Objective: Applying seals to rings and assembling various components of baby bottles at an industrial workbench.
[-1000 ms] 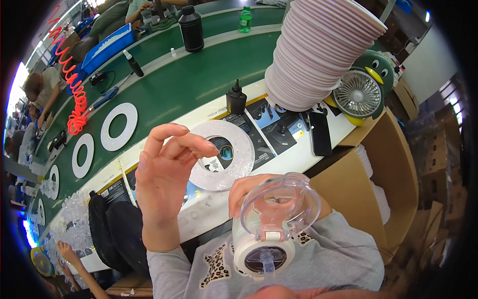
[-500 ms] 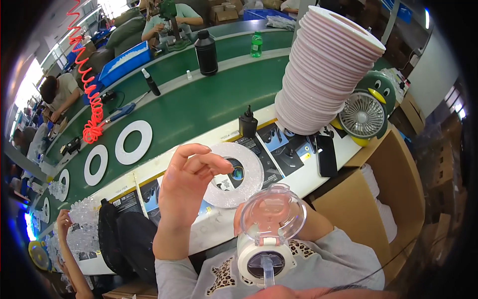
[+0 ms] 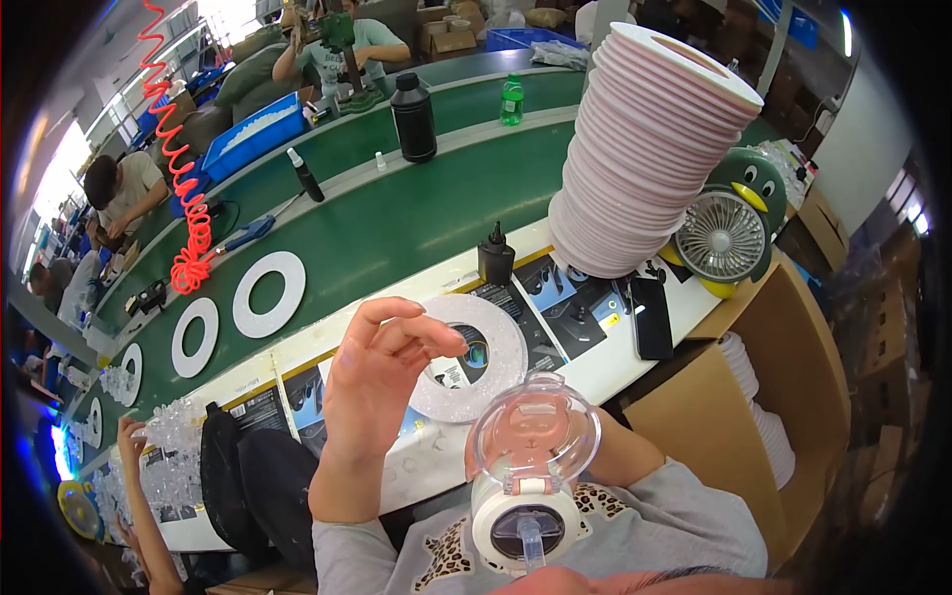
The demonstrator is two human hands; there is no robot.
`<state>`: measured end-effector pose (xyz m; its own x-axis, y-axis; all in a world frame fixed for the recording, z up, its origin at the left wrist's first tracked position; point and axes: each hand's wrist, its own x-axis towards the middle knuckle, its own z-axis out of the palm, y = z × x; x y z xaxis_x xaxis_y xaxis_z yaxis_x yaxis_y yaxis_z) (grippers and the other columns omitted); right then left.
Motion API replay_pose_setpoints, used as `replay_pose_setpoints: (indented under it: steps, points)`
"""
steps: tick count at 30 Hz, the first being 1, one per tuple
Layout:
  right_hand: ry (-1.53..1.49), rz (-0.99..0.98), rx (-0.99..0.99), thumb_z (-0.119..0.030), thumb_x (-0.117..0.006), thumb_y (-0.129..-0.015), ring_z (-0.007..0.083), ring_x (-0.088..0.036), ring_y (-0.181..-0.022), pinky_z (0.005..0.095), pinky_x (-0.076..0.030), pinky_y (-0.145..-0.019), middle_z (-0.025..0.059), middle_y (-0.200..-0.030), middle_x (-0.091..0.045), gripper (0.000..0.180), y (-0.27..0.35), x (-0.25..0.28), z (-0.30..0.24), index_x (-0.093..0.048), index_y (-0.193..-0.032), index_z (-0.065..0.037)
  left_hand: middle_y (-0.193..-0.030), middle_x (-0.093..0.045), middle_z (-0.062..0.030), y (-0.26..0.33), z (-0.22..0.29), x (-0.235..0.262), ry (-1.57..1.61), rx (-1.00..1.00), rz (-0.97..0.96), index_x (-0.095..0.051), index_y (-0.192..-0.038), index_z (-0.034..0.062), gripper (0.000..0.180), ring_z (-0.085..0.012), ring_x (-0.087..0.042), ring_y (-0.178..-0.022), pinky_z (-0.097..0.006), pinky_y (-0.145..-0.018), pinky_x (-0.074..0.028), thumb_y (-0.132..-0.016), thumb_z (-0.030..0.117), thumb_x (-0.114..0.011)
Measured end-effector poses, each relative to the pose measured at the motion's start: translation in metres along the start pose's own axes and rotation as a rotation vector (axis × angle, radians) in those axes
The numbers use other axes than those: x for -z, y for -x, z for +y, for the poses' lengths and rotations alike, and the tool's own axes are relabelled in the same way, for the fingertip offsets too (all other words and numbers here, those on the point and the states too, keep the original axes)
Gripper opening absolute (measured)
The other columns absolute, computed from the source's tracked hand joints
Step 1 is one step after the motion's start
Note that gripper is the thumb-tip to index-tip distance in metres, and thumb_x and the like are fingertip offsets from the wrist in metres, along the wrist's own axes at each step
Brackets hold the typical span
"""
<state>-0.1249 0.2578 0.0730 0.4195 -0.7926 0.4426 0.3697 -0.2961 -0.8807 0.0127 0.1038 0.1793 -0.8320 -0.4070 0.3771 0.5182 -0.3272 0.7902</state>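
Black printed sheets [image 3: 555, 297] on bench

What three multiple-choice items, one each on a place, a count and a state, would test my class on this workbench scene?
1. Where does the tall stack of pink-rimmed rings stand?
A. on the floor
B. beside the penguin-shaped fan
C. on the blue bin

2. How many white rings lie whole in view on the green belt near the red coiled hose?
A. two
B. five
C. none

3. How is the lid of the drinking cup in the right hand?
A. flipped open
B. shut
C. missing

Answers:
1 B, the stack rises right next to the fan.
2 A, two flat rings lie side by side there.
3 A, the clear lid stands up above the spout, while the left hand is raised, holding nothing.
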Motion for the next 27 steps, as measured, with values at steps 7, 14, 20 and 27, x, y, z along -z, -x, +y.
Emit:
replay_pose_setpoints:
  steps: [7,14,20,27]
  points:
    - [0.064,-0.028,0.006,-0.021,-0.090,-0.051,0.0194,-0.050,-0.113,0.0335,-0.038,-0.099,0.0102,-0.123,-0.055,0.087,-0.001,0.000,-0.002,-0.049,-0.125,0.000,-0.099,-0.060,-0.0201,0.000,0.001,-0.002,-0.006,0.005,-0.012,-0.045,-0.118,0.0041,0.047,-0.0313,-0.057,-0.096,-0.042,-0.090,-0.041,-0.097,0.045,-0.033]
    - [0.057,-0.001,0.012,-0.023,-0.089,-0.050,0.0211,-0.051,-0.115,0.0334,-0.037,-0.099,0.0114,-0.124,-0.055,0.088,-0.002,-0.001,-0.006,-0.050,-0.126,0.000,-0.101,-0.060,-0.0200,0.000,0.001,-0.001,-0.006,0.000,-0.020,-0.044,-0.119,0.0044,0.047,-0.0312,-0.057,-0.096,-0.041,-0.090,-0.041,-0.098,0.045,-0.032]
    - [0.075,0.010,-0.026,-0.023,-0.089,-0.050,0.0208,-0.050,-0.115,0.0335,-0.037,-0.100,0.0111,-0.124,-0.055,0.089,0.003,-0.002,0.001,-0.049,-0.126,0.000,-0.101,-0.060,-0.0195,-0.001,0.000,-0.002,-0.010,0.003,-0.022,-0.045,-0.119,0.0047,0.048,-0.0309,-0.057,-0.096,-0.041,-0.090,-0.041,-0.098,0.045,-0.032]
    - [0.080,0.006,-0.009,-0.022,-0.090,-0.050,0.0206,-0.050,-0.116,0.0335,-0.036,-0.100,0.0113,-0.125,-0.054,0.090,0.007,-0.002,0.007,-0.048,-0.127,0.000,-0.101,-0.060,-0.0195,-0.001,-0.001,-0.002,-0.009,0.003,-0.022,-0.045,-0.119,0.0047,0.048,-0.0301,-0.057,-0.096,-0.041,-0.090,-0.042,-0.098,0.046,-0.032]
